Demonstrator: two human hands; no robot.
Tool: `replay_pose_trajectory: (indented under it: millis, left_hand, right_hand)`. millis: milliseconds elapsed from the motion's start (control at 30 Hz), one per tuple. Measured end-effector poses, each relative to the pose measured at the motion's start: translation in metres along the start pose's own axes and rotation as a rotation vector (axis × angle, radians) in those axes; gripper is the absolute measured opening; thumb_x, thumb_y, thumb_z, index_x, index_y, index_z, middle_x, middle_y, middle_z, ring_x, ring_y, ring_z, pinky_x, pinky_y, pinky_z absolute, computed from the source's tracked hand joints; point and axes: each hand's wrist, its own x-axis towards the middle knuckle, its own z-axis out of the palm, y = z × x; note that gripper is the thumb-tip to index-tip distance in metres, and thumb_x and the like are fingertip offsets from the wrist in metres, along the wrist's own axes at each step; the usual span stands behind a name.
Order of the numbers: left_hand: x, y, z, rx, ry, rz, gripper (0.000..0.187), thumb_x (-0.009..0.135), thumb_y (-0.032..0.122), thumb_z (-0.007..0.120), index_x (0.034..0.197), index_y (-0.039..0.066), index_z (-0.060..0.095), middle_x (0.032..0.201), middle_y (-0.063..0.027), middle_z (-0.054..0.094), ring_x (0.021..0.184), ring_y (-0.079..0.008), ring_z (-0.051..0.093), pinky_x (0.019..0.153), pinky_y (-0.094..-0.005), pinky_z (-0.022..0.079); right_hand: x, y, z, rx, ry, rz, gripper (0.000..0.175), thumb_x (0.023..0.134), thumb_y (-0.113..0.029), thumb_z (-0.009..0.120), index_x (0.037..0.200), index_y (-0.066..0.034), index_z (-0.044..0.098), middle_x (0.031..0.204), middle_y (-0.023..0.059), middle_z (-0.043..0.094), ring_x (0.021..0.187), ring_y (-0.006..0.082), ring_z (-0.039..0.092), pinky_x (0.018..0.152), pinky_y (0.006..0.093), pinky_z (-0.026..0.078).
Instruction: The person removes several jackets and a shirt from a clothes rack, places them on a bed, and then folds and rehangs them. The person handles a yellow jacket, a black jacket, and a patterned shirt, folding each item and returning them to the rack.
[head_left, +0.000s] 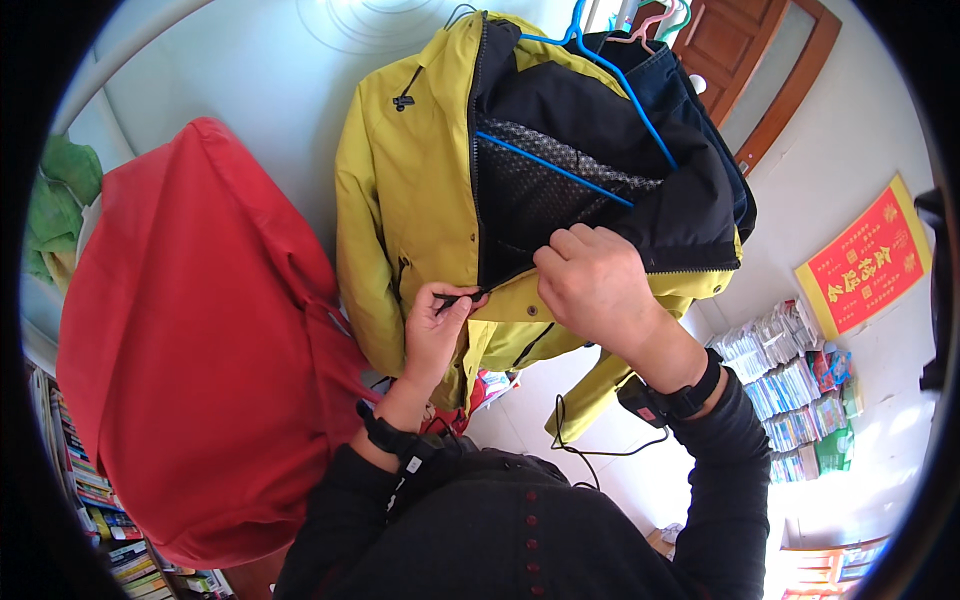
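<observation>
A yellow jacket (427, 165) with a black lining hangs in front of me on a blue plastic hanger (622, 82). Its front zipper is parted above my hands, so the mesh lining (555, 157) shows. My left hand (439, 322) pinches the black zipper slider and pull (465, 297) where the two zipper rows meet. The curled fingers of my right hand (596, 281) grip the jacket's right-hand front edge, just above a snap button (532, 310). That hand hides the fabric inside its grasp. One yellow sleeve (581, 409) dangles below my right wrist.
A red garment (202, 337) hangs close on the left, above bookshelves (127, 555). Dark blue jeans (671, 82) hang behind the jacket. A wooden door (727, 52) stands at the upper right. Stacked books (780, 382) line the right wall. A black cable (592, 452) loops from my right wrist.
</observation>
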Motion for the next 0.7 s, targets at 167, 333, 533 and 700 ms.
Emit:
replay_pose_trajectory:
  millis: [167,333,533,700]
  left_hand:
    - [-0.009,-0.01,-0.007,0.332,0.135,0.087,0.013,0.092,-0.003,0.068,0.101,-0.001,0.06,0.11,-0.0128,0.067,0.099,-0.0202,0.067,0.094,-0.0299,0.052]
    - [-0.028,-0.002,-0.001,0.921,0.093,0.399,0.017,0.076,-0.007,0.077,0.084,0.001,0.065,0.09,-0.0104,0.063,0.091,-0.0241,0.065,0.081,-0.0314,0.052]
    - [-0.039,0.012,-0.001,0.876,0.019,0.367,0.018,0.074,-0.007,0.078,0.081,0.002,0.064,0.087,-0.0105,0.064,0.086,-0.0254,0.064,0.075,-0.0329,0.051]
    - [-0.039,0.005,-0.001,0.488,0.099,0.395,0.031,0.077,-0.006,0.075,0.103,0.002,0.06,0.099,-0.0134,0.063,0.086,-0.0254,0.064,0.074,-0.0326,0.052]
  right_hand:
    - [-0.008,-0.01,0.017,-0.121,-0.059,-0.114,0.017,0.076,-0.016,0.064,0.089,-0.0056,0.065,0.085,0.0063,0.057,0.088,0.0236,0.058,0.082,0.0341,0.048]
    - [-0.016,-0.029,0.045,-0.064,-0.098,-0.303,0.038,0.081,-0.016,0.058,0.115,-0.0006,0.064,0.108,0.0111,0.06,0.107,0.0257,0.058,0.103,0.0402,0.043]
    - [-0.02,-0.045,0.07,0.05,-0.155,-0.31,0.024,0.077,-0.017,0.06,0.098,-0.0051,0.063,0.089,0.0039,0.054,0.088,0.0207,0.055,0.083,0.0342,0.045]
    - [-0.019,-0.048,0.073,0.091,-0.107,-0.316,0.02,0.076,-0.016,0.06,0.092,-0.0056,0.061,0.083,0.0035,0.051,0.082,0.0214,0.054,0.084,0.0345,0.046]
